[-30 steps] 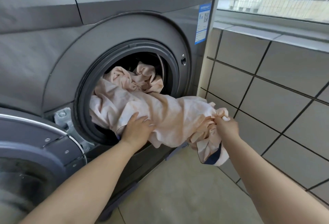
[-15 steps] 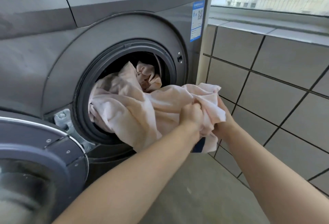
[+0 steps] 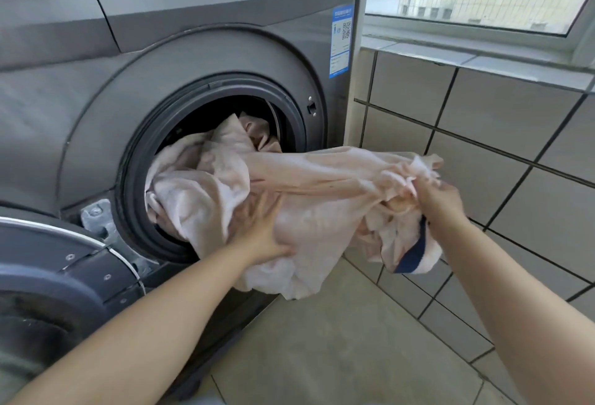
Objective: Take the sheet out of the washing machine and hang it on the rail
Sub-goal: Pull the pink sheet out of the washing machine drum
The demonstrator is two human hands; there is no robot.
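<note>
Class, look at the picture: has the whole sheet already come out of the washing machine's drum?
No: part of the sheet lies bunched inside the drum opening, while the right hand grips the pulled-out end.
</note>
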